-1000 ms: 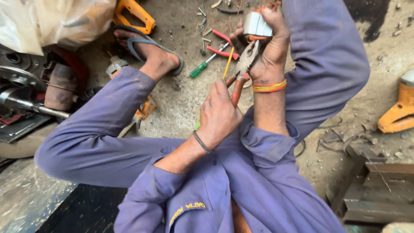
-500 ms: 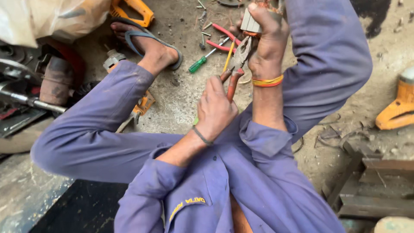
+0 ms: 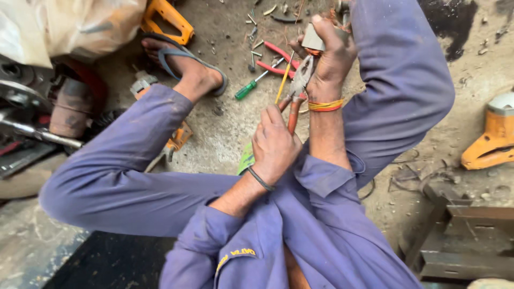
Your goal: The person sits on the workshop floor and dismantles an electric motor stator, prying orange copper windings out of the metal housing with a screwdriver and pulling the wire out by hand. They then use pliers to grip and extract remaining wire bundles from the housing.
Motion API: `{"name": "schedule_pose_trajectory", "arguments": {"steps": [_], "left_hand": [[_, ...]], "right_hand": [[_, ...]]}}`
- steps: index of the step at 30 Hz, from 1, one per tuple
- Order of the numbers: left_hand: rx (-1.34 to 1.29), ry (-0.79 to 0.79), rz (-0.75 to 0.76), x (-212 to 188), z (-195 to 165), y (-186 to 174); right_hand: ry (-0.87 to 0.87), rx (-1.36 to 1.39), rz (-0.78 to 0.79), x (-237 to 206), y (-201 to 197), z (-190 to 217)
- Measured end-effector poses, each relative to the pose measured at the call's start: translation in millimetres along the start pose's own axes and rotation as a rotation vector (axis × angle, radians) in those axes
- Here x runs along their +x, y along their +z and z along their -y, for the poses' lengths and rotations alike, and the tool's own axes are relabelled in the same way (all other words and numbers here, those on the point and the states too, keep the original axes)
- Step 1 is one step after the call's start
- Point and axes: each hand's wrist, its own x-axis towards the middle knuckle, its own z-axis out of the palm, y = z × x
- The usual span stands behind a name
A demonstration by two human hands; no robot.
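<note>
I sit on a dirty concrete floor in a purple work suit. My left hand (image 3: 276, 145) is closed around the orange handles of a pair of pliers (image 3: 297, 88). The pliers' metal jaws point up toward my right hand (image 3: 331, 53). My right hand, with orange bands at the wrist, grips a small grey metal part (image 3: 312, 38) with copper-coloured wire at its top. The jaws sit right beside that part; whether they bite it is hidden by my fingers.
A green-handled screwdriver (image 3: 252, 84), red-handled pliers (image 3: 278, 59), and loose screws lie on the floor by my sandalled foot (image 3: 190, 67). Orange tool housings sit at the top left (image 3: 168, 18) and right edge (image 3: 490, 139). Machine parts (image 3: 32, 107) crowd the left; a metal block (image 3: 466, 241) lies lower right.
Both hands and the metal part have shifted slightly down and right in view. The pliers stay in my left hand, jaws still at the part.
</note>
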Motion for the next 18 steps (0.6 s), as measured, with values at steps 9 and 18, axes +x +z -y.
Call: {"name": "schedule_pose_trajectory", "arguments": {"steps": [9,18], "left_hand": [[-1.803,-0.484,0.952,10,17,-27],[-0.658,0.14,0.531,11,7,-78]], "right_hand": [[0.382,0.479,0.288,-4,-6,17],[0.254,0.238,0.431,-25,19,26]]}}
